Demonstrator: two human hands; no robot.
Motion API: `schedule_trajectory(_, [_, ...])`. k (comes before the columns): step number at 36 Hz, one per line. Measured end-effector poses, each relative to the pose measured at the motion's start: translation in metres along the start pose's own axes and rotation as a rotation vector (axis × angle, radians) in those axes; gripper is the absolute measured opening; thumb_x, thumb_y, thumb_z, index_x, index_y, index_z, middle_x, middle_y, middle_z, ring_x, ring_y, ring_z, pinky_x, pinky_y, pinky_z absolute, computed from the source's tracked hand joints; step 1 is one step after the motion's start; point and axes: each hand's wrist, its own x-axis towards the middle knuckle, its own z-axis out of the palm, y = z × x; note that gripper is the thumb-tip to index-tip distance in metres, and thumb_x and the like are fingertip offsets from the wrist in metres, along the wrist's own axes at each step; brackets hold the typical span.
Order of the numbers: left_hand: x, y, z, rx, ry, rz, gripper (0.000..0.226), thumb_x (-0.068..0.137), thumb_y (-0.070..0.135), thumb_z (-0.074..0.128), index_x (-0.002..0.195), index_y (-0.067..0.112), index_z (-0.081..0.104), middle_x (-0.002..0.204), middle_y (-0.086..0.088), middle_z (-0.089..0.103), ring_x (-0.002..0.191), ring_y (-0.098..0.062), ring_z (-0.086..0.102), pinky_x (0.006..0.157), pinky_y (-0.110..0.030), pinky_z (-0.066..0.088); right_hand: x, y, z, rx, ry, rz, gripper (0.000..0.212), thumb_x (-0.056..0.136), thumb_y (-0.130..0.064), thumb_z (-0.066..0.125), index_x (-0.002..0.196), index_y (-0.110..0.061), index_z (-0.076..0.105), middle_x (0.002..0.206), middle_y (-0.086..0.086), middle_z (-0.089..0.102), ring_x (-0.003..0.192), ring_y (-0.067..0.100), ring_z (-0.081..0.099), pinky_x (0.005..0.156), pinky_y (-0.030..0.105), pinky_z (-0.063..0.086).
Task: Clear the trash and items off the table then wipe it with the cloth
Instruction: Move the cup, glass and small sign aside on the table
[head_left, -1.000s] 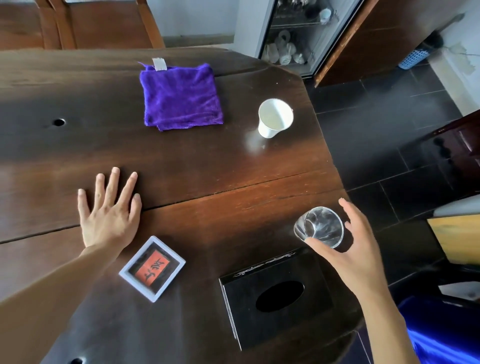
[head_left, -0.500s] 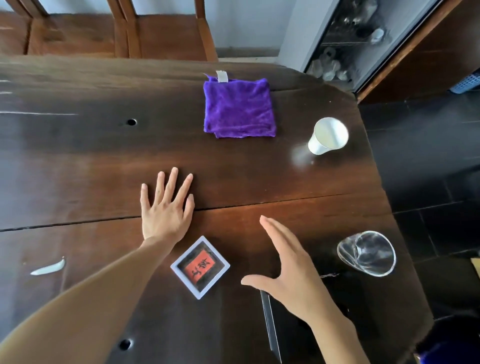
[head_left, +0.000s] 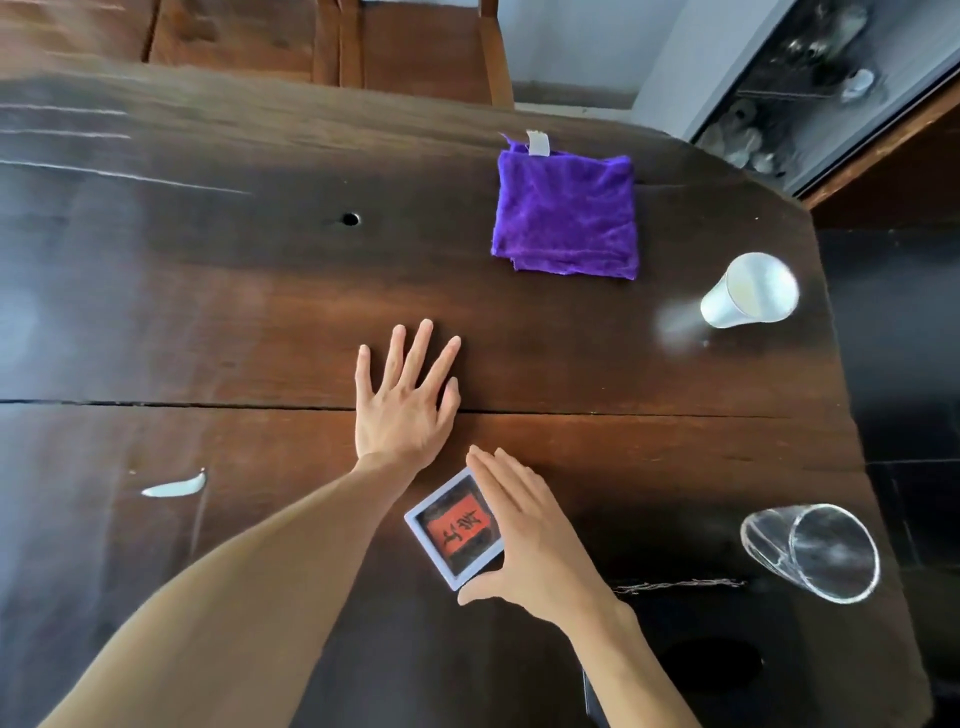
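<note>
My left hand (head_left: 405, 400) lies flat, fingers spread, on the table (head_left: 208, 312). My right hand (head_left: 524, 540) closes loosely around the box (head_left: 457, 527), thumb at its near corner, not yet pinching. Cloth (head_left: 566, 213) lies beyond the box. Risk: the glass (head_left: 815, 551), right of the box at the table edge, could be knocked off.

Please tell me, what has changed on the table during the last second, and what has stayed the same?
The right hand let go of the clear glass near the table's right edge, crossed left and now closes around the small framed square, thumb and fingers at its edges. The left hand stayed flat on the table; purple cloth and white cup untouched.
</note>
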Motion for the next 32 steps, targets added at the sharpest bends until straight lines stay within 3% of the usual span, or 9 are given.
schedule_trajectory(8, [0.0, 0.0, -0.003, -0.027, -0.001, 0.009, 0.067, 0.1, 0.058, -0.014, 0.163, 0.045, 0.006, 0.174, 0.007, 0.001, 0.161, -0.021, -0.004, 0.127, -0.057, -0.001, 0.003, -0.016, 0.017, -0.044, 0.022, 0.046, 0.129, 0.068, -0.076, 0.071, 0.159, -0.037, -0.011, 0.17, -0.013, -0.005, 0.15, 0.003, -0.016, 0.116, 0.037, -0.022])
schedule_trajectory(13, [0.0, 0.0, -0.004, -0.03, -0.009, 0.007, 0.068, 0.099, 0.059, -0.015, 0.163, 0.045, 0.005, 0.174, 0.007, -0.001, 0.16, -0.022, -0.006, 0.127, -0.058, -0.001, 0.004, -0.018, 0.021, -0.004, 0.061, 0.077, 0.124, 0.067, -0.074, 0.073, 0.162, -0.032, 0.004, 0.17, -0.008, 0.012, 0.156, 0.014, 0.014, 0.119, 0.043, -0.015])
schedule_trajectory(19, [0.0, 0.0, -0.005, -0.03, -0.012, 0.007, 0.068, 0.099, 0.059, -0.014, 0.163, 0.045, 0.003, 0.174, 0.007, -0.003, 0.16, -0.021, -0.008, 0.126, -0.058, -0.001, 0.001, -0.017, 0.024, 0.03, 0.1, 0.099, 0.122, 0.065, -0.072, 0.075, 0.16, -0.03, 0.012, 0.167, -0.005, 0.024, 0.153, 0.016, 0.026, 0.12, 0.041, -0.006])
schedule_trajectory(24, [0.0, 0.0, -0.002, -0.027, 0.005, 0.005, 0.063, 0.102, 0.057, -0.007, 0.163, 0.045, 0.005, 0.174, 0.007, 0.0, 0.16, -0.021, -0.006, 0.127, -0.057, -0.001, -0.002, -0.01, 0.02, 0.101, 0.133, 0.145, 0.125, 0.068, -0.068, 0.078, 0.156, -0.046, -0.008, 0.169, -0.01, 0.015, 0.15, 0.003, 0.006, 0.119, 0.031, -0.001])
schedule_trajectory(27, [0.0, -0.001, 0.0, -0.019, 0.016, 0.004, 0.06, 0.104, 0.055, -0.001, 0.163, 0.045, 0.007, 0.174, 0.007, 0.002, 0.16, -0.021, -0.004, 0.127, -0.057, 0.0, -0.004, -0.004, 0.016, 0.143, 0.164, 0.175, 0.127, 0.071, -0.063, 0.081, 0.152, -0.047, -0.015, 0.169, -0.012, 0.01, 0.152, 0.004, 0.012, 0.116, 0.026, 0.016])
schedule_trajectory(32, [0.001, -0.001, 0.003, -0.011, 0.027, 0.004, 0.058, 0.106, 0.054, 0.005, 0.163, 0.045, 0.01, 0.174, 0.008, 0.003, 0.161, -0.02, -0.003, 0.127, -0.056, -0.001, -0.002, 0.001, 0.01, 0.151, 0.182, 0.195, 0.128, 0.072, -0.062, 0.082, 0.151, -0.046, -0.018, 0.168, -0.011, 0.009, 0.153, 0.007, 0.016, 0.112, 0.022, 0.02])
